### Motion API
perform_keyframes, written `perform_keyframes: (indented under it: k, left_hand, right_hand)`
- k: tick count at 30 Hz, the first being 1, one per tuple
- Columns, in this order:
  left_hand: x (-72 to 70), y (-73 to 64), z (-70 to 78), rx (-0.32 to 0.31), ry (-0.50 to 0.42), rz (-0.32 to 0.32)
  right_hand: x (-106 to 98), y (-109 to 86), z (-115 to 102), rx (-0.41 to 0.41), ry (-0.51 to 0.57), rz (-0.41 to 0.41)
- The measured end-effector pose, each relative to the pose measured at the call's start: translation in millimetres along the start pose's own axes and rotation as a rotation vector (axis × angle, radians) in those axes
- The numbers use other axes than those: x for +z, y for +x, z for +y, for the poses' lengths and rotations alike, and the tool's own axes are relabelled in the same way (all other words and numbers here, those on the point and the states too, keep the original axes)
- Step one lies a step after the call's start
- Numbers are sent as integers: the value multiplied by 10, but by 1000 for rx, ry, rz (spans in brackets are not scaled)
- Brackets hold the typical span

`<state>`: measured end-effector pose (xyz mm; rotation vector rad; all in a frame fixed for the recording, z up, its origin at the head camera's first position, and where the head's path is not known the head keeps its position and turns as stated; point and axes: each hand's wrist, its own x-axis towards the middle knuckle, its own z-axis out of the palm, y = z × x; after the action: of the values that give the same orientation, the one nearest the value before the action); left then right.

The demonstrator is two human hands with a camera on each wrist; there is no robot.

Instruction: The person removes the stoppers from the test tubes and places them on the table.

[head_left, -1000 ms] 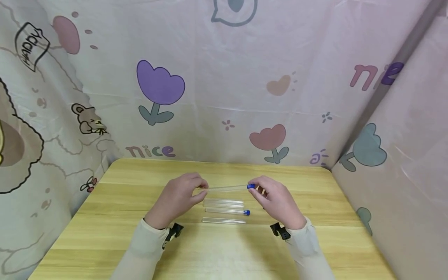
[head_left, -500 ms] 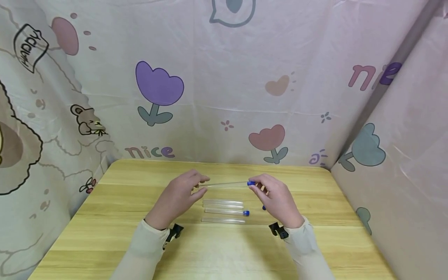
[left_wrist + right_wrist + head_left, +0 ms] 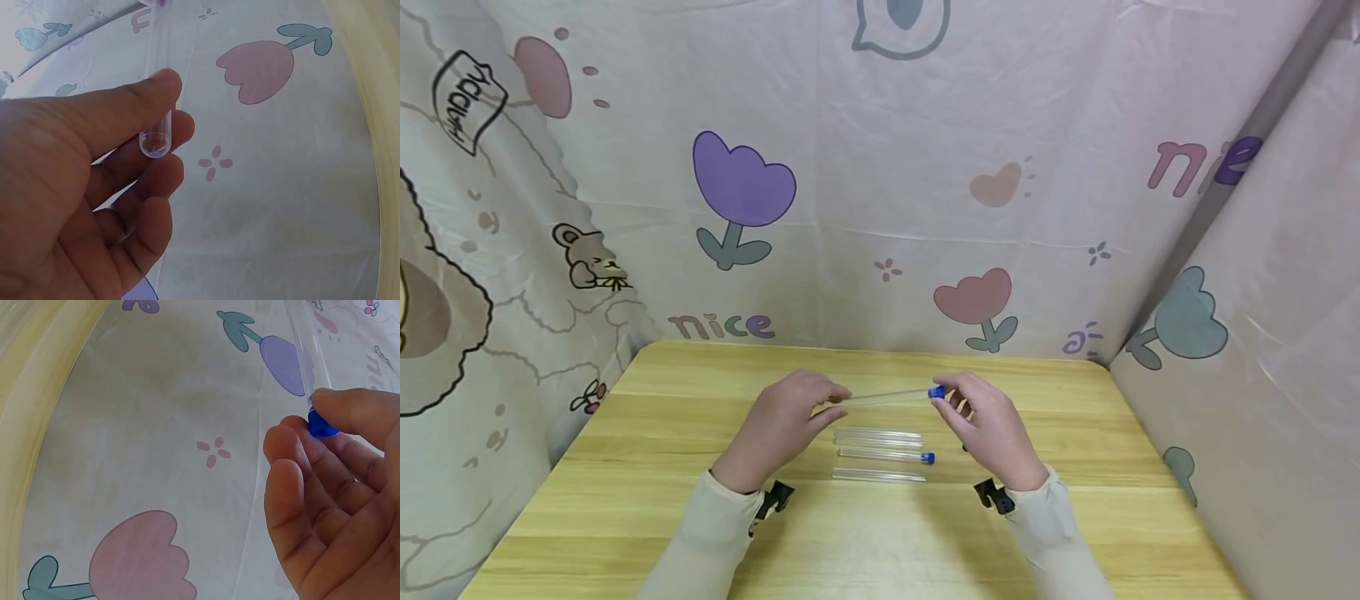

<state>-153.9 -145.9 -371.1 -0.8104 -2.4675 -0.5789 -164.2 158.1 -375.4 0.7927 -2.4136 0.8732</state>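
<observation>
A clear test tube is held level above the table between both hands. My left hand pinches its rounded end between thumb and fingers; that end shows in the left wrist view. At the other end sits a blue cap, which my right hand pinches between thumb and fingers. Below the held tube, several clear test tubes lie side by side on the table. Among them, one capped tube has a blue stopper at its right end.
The wooden table carries the tubes near its middle. Partly hidden by my right hand, a small blue cap lies on the table. A patterned curtain hangs behind the table and along both sides.
The held tube has risen slightly. My left fingers loosened around its end half a second ago and now close on it again. The right hand stays at the blue cap.
</observation>
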Motion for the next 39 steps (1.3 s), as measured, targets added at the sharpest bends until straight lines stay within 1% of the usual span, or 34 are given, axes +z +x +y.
perform_keyframes:
  k: [9,22,27,34,39]
  left_hand:
    - [7,-3,-12,28,17,46]
    - [13,6,-12,55,33,92]
    - [6,18,-7,72,37,114]
    - [21,28,-10,88,18,156]
    - [27,26,-7,90,17,168]
  right_hand:
    - [5,-2,-22,14,-22,-20]
    - [29,-2,-18,-8,-61,15]
    - [29,7,-19,-17,-52,39]
    - [20,-2,-25,-20,-29,74]
    - [21,-8,-34,-33,-12,74]
